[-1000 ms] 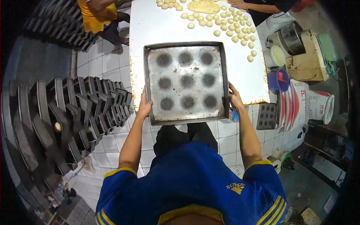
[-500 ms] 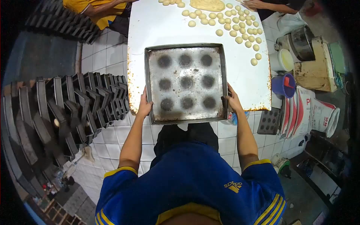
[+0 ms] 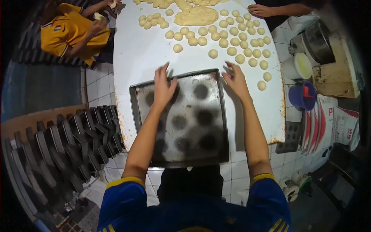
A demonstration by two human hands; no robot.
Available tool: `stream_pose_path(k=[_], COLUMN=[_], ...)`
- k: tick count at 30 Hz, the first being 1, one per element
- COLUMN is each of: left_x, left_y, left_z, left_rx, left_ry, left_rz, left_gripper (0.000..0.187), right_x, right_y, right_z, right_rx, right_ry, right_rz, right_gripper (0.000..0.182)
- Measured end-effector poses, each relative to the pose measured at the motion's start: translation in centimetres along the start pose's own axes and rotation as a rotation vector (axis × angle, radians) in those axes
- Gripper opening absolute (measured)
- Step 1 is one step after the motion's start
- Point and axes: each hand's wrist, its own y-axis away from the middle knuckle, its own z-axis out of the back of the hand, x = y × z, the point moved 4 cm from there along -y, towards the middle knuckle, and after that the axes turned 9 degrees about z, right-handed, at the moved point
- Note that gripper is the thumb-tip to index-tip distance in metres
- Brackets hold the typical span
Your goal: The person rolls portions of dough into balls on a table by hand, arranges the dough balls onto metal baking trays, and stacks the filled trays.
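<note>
A white work table (image 3: 143,54) is shown from above, its near edge rusted and chipped. A square metal baking tray (image 3: 193,127), marked with dark round stains, lies on that near end, with its nearest side overhanging the table edge above the tiled floor (image 3: 98,89). To the left, a stack of empty trays (image 3: 65,143) is fanned out; to the right, a blue bucket (image 3: 303,96) is seen. A mass of dough (image 3: 195,16) and many dough balls (image 3: 216,33) occupy the far half of the table. The left hand (image 3: 163,86) is laid flat, fingers spread, on the tray's far left part; the right hand (image 3: 235,79) is open and grasps nothing, close to the tray's far right corner, contact not discernible. The step in hand is judged to be the positioning of the tray; the next move would call for reaching forward to the nearest balls. Bare table is left between tray and balls.
</note>
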Motion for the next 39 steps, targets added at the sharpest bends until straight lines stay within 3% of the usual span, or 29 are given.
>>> stream_pose_path(k=[2, 4, 6, 9, 12, 14, 16, 17, 18, 19, 22, 24, 28, 30, 31, 32, 34, 35, 38, 39], left_x=[1.8, 2.7, 3.8, 5.4, 6.7, 6.6, 3.6, 3.2, 7.4, 4.4, 6.6, 8.8, 12.7, 13.7, 13.7, 13.6, 12.5, 11.7, 13.9, 14.2], left_y=[-7.3, -12.2, -14.7, -16.7, -17.2, -17.2, -15.4, -14.2, -12.9, -8.9, 0.3, 4.8, 7.6, 8.5, 8.5, 8.4, 8.8, 8.9, 10.8, 11.0], left_z=[-4.2, -7.2, -8.8, -10.2, -10.2, -8.8, -3.4, -0.5, 1.4, 5.8, 10.9, 10.3, 7.2, 6.3, 6.1, 5.8, 5.7, 5.6, 3.0, 3.1], left_rx=[0.003, 0.032, 0.156, 0.181, 0.184, 0.127, 0.115, 0.066, 0.069, 0.014, 0.110, 0.176, 0.235, 0.227, 0.187, 0.145, 0.125, 0.108, 0.216, 0.267], left_ry=[0.003, -0.212, -0.286, -0.383, -0.388, -0.198, -0.038, 0.053, 0.109, 0.109, 0.066, 0.069, -0.060, -0.057, -0.116, -0.174, -0.218, -0.276, -0.372, -0.424], left_rz=[-0.004, 0.033, 0.056, -0.020, -0.037, -0.054, 0.003, 0.010, -0.008, -0.045, 0.194, 0.281, 0.301, 0.276, 0.219, 0.158, 0.114, 0.069, 0.051, 0.057], left_gripper=[0.079, 0.077, 0.070, 0.054, 0.039, 0.033, 0.033, 0.036, 0.034, 0.033, 0.034, 0.040, 0.045, 0.045, 0.051, 0.057, 0.066, 0.075, 0.090, 0.087], right_x=[-0.3, -1.2, -3.0, -4.8, -5.0, -4.5, -6.6, -3.9, 0.4, 3.8, 9.1, 10.6, 9.9, 10.1, 10.4, 10.5, 10.8, 10.2, 8.5, 8.3], right_y=[-5.6, -9.2, -11.4, -12.5, -12.8, -12.4, -13.2, -12.4, -10.5, -8.5, -2.2, 0.4, 2.9, 3.3, 3.6, 3.9, 4.9, 5.4, 6.3, 5.9], right_z=[-2.3, -4.6, -6.7, -8.3, -7.5, -6.2, -4.6, -4.7, -4.3, -5.3, -11.2, -15.3, -20.1, -21.2, -21.8, -22.3, -23.0, -23.5, -24.4, -24.3], right_rx=[-0.014, 0.042, 0.164, 0.143, 0.134, 0.153, 0.123, 0.105, 0.086, 0.132, 0.421, 0.472, 0.532, 0.524, 0.652, 0.656, 0.517, 0.619, 0.629, 0.654], right_ry=[0.162, 0.202, 0.457, 0.564, 0.554, 0.200, 0.115, -0.024, -0.162, -0.198, -0.175, -0.058, 0.085, 0.320, 0.421, 0.436, 0.621, 0.684, 0.541, 0.532], right_rz=[0.173, 0.163, 0.080, 0.171, 0.206, -0.093, -0.008, -0.036, -0.068, -0.068, -0.121, 0.095, 0.109, 0.271, 0.177, 0.179, 0.488, 0.481, 0.497, 0.478], right_gripper=[0.063, 0.065, 0.061, 0.046, 0.045, 0.046, 0.042, 0.039, 0.036, 0.034, 0.036, 0.037, 0.033, 0.034, 0.049, 0.049, 0.072, 0.093, 0.098, 0.087])
